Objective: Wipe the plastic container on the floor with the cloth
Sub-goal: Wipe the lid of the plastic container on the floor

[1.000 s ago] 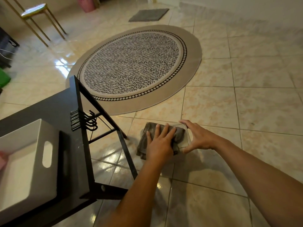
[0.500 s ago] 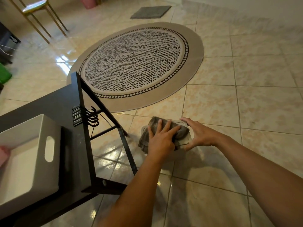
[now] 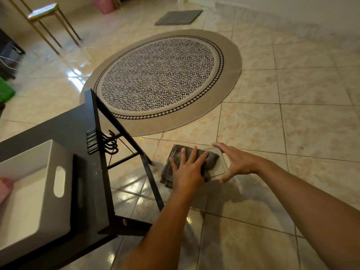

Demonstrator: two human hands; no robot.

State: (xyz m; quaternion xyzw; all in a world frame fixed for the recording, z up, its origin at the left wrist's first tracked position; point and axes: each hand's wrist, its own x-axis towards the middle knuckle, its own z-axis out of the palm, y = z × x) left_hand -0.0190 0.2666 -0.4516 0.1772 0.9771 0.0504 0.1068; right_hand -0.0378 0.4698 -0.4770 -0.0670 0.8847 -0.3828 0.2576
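A flat, pale plastic container [image 3: 219, 168] with rounded corners lies on the tiled floor just right of the black table's leg. A grey-brown cloth [image 3: 176, 152] is spread over its left part and hangs onto the floor. My left hand [image 3: 188, 169] lies flat on the cloth, fingers spread, pressing it onto the container. My right hand [image 3: 236, 162] grips the container's right edge, thumb at the near corner and fingers at the far corner. Most of the container is hidden under the cloth and hands.
A black folding table [image 3: 64, 133] stands at the left with a white handled bin [image 3: 37, 182] on it and hooks [image 3: 109, 143] on its side. A round patterned rug [image 3: 161, 78] lies beyond; a grey mat [image 3: 178, 17] and gold stool [image 3: 44, 14] are farther back.
My left hand with the cloth has slid slightly left across the container, uncovering more of its right side. My right hand has closed more firmly onto the container's right edge.
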